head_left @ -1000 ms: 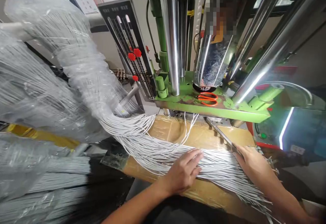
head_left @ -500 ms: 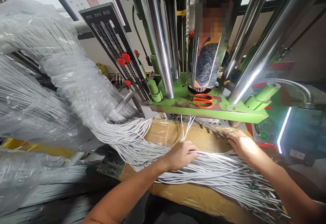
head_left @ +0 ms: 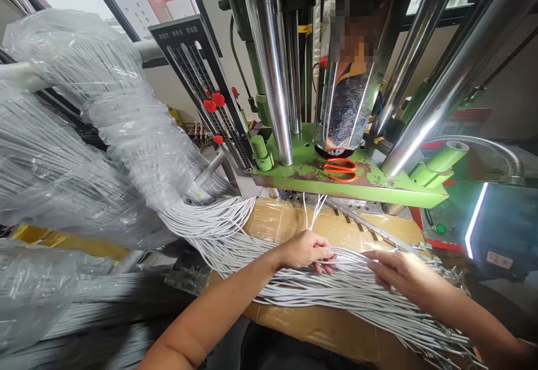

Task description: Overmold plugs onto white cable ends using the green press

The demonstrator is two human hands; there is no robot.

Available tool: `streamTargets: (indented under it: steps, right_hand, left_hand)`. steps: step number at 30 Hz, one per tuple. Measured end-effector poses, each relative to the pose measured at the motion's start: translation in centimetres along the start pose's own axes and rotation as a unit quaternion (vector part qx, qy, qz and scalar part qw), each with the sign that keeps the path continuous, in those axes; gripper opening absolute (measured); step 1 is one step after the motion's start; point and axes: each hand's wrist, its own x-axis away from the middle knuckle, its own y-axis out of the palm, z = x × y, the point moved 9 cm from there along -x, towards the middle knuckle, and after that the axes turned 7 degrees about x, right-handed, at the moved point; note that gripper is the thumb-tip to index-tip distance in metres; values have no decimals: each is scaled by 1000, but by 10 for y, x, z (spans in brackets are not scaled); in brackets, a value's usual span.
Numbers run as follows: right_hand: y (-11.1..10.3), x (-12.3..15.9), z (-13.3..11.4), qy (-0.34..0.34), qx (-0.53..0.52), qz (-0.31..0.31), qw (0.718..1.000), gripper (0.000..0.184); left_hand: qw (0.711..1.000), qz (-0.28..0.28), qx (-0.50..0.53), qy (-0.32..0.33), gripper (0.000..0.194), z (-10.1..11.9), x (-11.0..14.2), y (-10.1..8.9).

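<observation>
A thick bundle of thin white cables (head_left: 328, 294) lies across a cardboard-covered surface, its cut ends fanned out at the lower right. My left hand (head_left: 309, 251) is closed around a few strands along the top of the bundle. A short way to the right, my right hand (head_left: 397, 272) pinches the same upper strands between thumb and fingers. Behind it a long metal bar (head_left: 370, 223) with small pegs slants down from the press. Three or so white cable ends (head_left: 316, 213) rise under the green plate from beside my left hand.
The press's green plate (head_left: 294, 178) carries orange-handled scissors (head_left: 339, 169) and chrome columns. To the left hang plastic-wrapped cable bundles (head_left: 126, 118) next to a black slotted panel (head_left: 202, 84) with red knobs. Brown cardboard (head_left: 273, 218) lies beneath the cables. A machine box (head_left: 496, 230) stands at the right.
My right hand has let go of the slanted metal bar and moved down and left onto the cables. My left hand stays near its place, fingers now lifting some strands. The view has shifted slightly.
</observation>
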Motion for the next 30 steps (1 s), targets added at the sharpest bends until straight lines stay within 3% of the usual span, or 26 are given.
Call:
streamTargets:
  steps: [2, 4, 6, 9, 11, 14, 17, 19, 21, 23, 27, 30]
  right_hand:
    - [-7, 0, -27, -68, 98, 114, 986, 34]
    - [-2, 5, -60, -130, 165, 201, 957, 35]
    - [11, 11, -82, -164, 198, 222, 940, 38]
    - [26, 28, -85, -208, 252, 207, 922, 42]
    - [27, 44, -73, -226, 319, 210, 896, 41]
    - [25, 62, -59, -216, 415, 229, 854, 43]
    - [34, 72, -69, -226, 422, 229, 848, 46]
    - [41, 78, -80, -248, 394, 233, 854, 43]
    - [45, 82, -83, -265, 373, 238, 857, 38]
    - [47, 86, -80, -270, 355, 244, 861, 34]
    - [49, 87, -77, -244, 301, 225, 894, 29]
    - [42, 84, -75, -228, 243, 175, 926, 23]
  left_hand:
    - [983, 68, -141, 94, 29, 19, 7, -1]
    - [916, 131, -301, 228, 26, 41, 27, 8]
    - [846, 158, -393, 325, 25, 47, 54, 22]
    - [806, 189, -433, 356, 29, 35, 93, 27]
    - [814, 181, -453, 316, 32, 20, 106, 31]
    - [859, 96, -464, 193, 28, -7, 97, 56]
    - [953, -6, -289, 95, 32, -24, 75, 88]
    - [989, -39, -127, 62, 30, -27, 64, 102]
    - [996, -20, -60, 58, 31, -28, 60, 102]
    - [997, 9, -57, 54, 27, -35, 61, 97]
    - [998, -31, 51, -28, 29, -64, 62, 103]
    - [990, -37, 131, -25, 38, -64, 61, 106]
